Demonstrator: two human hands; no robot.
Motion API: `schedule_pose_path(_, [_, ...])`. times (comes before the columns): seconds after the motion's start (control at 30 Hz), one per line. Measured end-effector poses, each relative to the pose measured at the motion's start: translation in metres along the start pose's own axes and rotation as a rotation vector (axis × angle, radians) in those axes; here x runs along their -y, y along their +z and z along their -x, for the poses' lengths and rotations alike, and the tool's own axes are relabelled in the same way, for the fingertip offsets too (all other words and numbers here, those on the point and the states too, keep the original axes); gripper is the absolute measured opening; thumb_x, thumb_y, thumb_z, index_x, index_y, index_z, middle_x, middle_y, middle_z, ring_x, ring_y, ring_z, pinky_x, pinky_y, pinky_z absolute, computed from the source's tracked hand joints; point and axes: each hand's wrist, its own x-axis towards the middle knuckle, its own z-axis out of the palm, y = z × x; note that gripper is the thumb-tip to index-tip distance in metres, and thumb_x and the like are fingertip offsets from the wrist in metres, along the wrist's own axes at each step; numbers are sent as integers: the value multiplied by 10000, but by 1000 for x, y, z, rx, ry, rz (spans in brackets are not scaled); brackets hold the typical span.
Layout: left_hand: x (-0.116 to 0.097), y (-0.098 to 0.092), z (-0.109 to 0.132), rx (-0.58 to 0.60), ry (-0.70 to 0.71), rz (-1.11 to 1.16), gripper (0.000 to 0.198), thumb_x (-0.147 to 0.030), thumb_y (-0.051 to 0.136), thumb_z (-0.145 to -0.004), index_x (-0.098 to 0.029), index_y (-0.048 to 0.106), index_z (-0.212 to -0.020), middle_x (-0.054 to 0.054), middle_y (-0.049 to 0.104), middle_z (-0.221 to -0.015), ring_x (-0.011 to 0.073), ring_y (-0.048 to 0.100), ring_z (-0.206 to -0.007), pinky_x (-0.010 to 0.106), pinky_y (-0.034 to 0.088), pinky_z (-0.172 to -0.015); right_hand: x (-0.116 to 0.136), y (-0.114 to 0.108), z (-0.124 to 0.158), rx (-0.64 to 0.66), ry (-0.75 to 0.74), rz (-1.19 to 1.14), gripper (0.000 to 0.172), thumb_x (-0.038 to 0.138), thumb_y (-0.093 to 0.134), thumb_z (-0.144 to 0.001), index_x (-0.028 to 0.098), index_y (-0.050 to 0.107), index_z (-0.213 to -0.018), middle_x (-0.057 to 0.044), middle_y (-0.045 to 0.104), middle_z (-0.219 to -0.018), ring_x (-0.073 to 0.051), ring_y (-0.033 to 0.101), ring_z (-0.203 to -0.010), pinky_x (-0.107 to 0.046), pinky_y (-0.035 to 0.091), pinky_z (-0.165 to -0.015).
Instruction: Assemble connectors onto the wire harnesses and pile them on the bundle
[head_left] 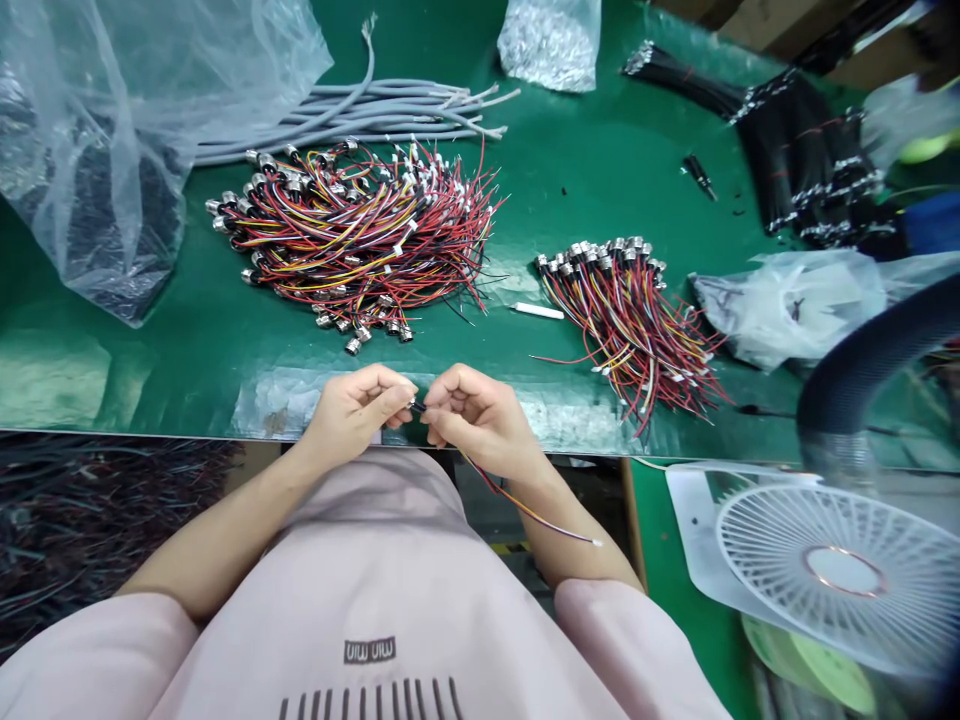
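Note:
Near the front edge of the green table, my left hand [364, 408] pinches the metal end of a small connector [417, 405]. Close beside it, my right hand [480, 415] has its fingers closed on the connector's black end. Red, yellow and dark wires [536, 515] trail from under my right hand down over the forearm to a small white plug. Beyond my hands lies a large pile of wired connectors [352, 235]. A smaller bundle of wired connectors [630, 320] rests to the right, with a white stick-like tool [538, 311] between the two.
Grey cables [390, 110] and a big plastic bag [97, 150] lie at the back left. Black cable bundles [795, 150] and a clear bag [795, 300] occupy the right. A black hose [862, 350] and white fan [840, 570] stand at the near right.

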Motion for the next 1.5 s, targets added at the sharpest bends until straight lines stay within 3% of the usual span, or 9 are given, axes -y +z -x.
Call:
schedule_pose_path(0.17, [-2,1,1,6,8,7,404,-547,670,-789,-144,686,-765,24,684,-608,121,636,-529,207,528,-508,0,6,-6,18,-13,-56,122,219,632,-779,182,516,-770,71,535,-590,-47,530,-448,-162,436,-435])
schedule_pose_path(0.3, [-4,2,0,-3,-17,14,443,-587,666,-771,-145,684,-765,30,688,-601,126,635,-517,214,528,-499,5,0,-6,121,0,-82,146,269,631,-811,182,516,-837,52,561,-657,-55,559,-496,-174,470,-471])
schedule_pose_path(0.47, [-4,2,0,-5,-56,8,439,-583,665,-774,-144,682,-795,35,700,-618,134,644,-523,222,534,-503,13,-12,4,147,-110,169,91,133,581,-816,175,543,-887,19,577,-779,-66,596,-646,-181,475,-585])
schedule_pose_path(0.7, [-1,0,1,52,-27,-28,388,-525,636,-825,-142,691,-791,30,690,-619,121,632,-528,208,524,-508,13,-11,6,135,-196,394,94,108,524,-830,195,536,-865,28,594,-750,-74,572,-628,-188,474,-617])
schedule_pose_path(1.0, [-5,2,-1,58,-56,-23,391,-530,648,-802,-147,669,-729,24,672,-578,117,610,-495,209,512,-485,13,-9,9,107,-451,896,123,118,467,-887,207,518,-819,22,598,-682,-87,516,-583,-200,355,-566])
schedule_pose_path(1.17, [-8,3,-2,32,-81,3,410,-556,671,-765,-152,647,-704,8,647,-534,114,588,-458,210,495,-455,9,-6,8,85,-530,1034,179,132,411,-920,209,529,-810,7,608,-672,-98,517,-593,-218,344,-564])
schedule_pose_path(1.3, [-7,3,-2,5,-96,36,405,-552,687,-752,-153,641,-705,5,646,-530,109,577,-448,209,494,-453,5,-2,4,46,-472,879,157,128,442,-888,206,520,-777,6,618,-690,-94,554,-613,-212,391,-588])
schedule_pose_path(1.4, [-6,4,-3,-32,-113,46,375,-524,682,-772,-154,640,-720,6,659,-546,105,586,-458,204,500,-467,1,-2,0,45,-268,439,29,182,509,-879,196,532,-869,5,638,-746,-97,632,-642,-207,476,-611])
schedule_pose_path(1.5, [-5,4,-3,-74,-129,49,350,-499,689,-768,-156,640,-720,4,659,-545,107,588,-455,204,498,-466,-2,-6,0,105,-4,-20,258,330,604,-877,183,523,-1073,-8,674,-801,-113,676,-616,-221,529,-576])
